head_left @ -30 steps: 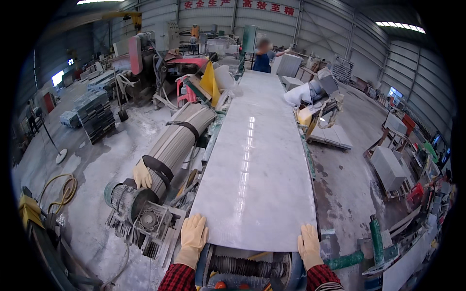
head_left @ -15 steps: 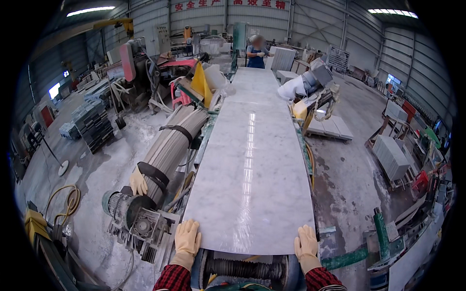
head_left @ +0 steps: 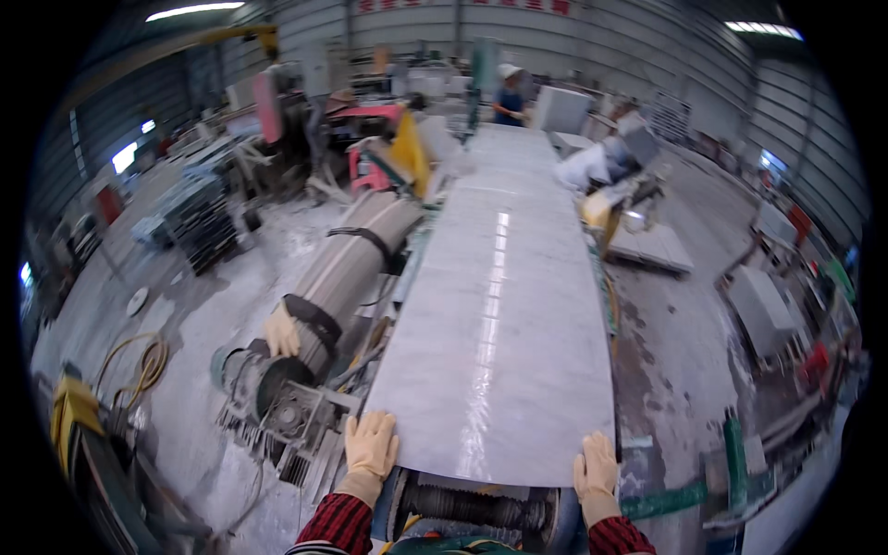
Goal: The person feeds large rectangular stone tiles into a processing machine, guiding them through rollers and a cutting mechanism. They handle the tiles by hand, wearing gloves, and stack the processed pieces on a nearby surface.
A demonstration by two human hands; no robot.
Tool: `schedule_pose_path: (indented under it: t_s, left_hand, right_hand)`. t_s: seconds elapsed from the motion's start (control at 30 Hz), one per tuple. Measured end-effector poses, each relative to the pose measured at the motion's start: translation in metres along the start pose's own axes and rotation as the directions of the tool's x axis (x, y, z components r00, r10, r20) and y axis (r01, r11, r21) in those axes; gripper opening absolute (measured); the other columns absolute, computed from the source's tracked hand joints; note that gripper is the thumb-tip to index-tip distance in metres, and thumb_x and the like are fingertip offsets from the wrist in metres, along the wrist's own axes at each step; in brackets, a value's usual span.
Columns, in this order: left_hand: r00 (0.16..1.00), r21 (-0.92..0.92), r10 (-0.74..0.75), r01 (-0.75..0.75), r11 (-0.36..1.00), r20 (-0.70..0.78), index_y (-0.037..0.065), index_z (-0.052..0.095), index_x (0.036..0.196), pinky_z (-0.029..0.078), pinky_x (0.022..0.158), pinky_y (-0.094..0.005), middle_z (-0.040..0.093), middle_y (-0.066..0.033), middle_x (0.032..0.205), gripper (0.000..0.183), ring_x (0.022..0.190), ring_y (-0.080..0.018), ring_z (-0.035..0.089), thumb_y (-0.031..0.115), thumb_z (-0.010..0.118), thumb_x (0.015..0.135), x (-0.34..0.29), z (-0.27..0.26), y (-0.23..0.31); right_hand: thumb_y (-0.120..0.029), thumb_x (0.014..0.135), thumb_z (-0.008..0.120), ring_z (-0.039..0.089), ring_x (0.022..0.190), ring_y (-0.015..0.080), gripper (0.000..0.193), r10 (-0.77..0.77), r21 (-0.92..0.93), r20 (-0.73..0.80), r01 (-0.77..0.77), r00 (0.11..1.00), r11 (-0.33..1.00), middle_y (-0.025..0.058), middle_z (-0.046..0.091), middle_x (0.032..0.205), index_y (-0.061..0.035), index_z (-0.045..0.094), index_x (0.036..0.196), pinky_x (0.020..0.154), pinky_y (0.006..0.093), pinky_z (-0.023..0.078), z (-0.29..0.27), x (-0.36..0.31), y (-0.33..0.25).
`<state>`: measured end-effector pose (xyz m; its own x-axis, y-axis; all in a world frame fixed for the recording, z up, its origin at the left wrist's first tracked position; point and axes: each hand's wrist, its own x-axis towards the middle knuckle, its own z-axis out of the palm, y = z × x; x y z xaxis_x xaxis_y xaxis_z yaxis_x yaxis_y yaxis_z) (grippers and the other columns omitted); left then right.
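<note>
A long polished grey stone slab (head_left: 499,314) lies flat on a roller line and stretches away from me. My left hand (head_left: 370,446), in a pale work glove, rests on the slab's near left corner. At the near right corner my right hand (head_left: 596,465), gloved the same way, grips the edge. Both sleeves are red and black plaid. A ribbed roller (head_left: 472,504) shows under the slab's near edge, between my hands.
A big grey cylindrical motor (head_left: 342,268) with a stray glove (head_left: 281,331) on it lies left of the slab. A person in a blue top (head_left: 508,97) stands at the slab's far end. Coiled hose (head_left: 143,361) lies far left; stone blocks (head_left: 758,310) stand right.
The slab's near edge has come slightly closer to me and my hands have stayed on its corners. The view has tilted a little.
</note>
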<state>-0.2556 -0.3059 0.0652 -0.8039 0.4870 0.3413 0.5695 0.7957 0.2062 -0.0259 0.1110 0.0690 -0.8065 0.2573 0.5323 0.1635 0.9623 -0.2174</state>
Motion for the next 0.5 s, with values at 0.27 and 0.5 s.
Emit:
schedule_pose_path:
  t_s: [0.27,0.5]
  left_hand:
    - [0.99,-0.048,0.024,-0.031,0.998,-0.136,0.015,0.06,0.129,0.04,0.104,-0.0462,0.06,-0.0076,0.133,0.041,0.13,-0.0267,0.054,0.026,0.067,0.091,-0.001,0.014,-0.002]
    - [0.998,-0.133,-0.048,0.041,0.99,-0.046,0.013,0.058,0.132,0.039,0.112,-0.0491,0.057,-0.0082,0.14,0.046,0.136,-0.0282,0.051,0.024,0.071,0.089,-0.012,0.001,-0.002]
  right_hand:
    - [-0.02,0.105,0.058,0.039,0.149,0.0428,0.046,0.187,-0.04,0.258,-0.183,0.948,0.982,0.0276,0.047,0.158,-0.0017,0.058,0.147,0.127,0.0464,0.029,-0.008,-0.019,-0.004]
    - [-0.023,0.104,0.059,0.045,0.145,0.0447,0.045,0.074,-0.044,0.199,-0.067,0.977,0.997,0.0288,0.05,0.154,-0.0016,0.062,0.144,0.123,0.0488,0.035,-0.007,-0.021,0.0]
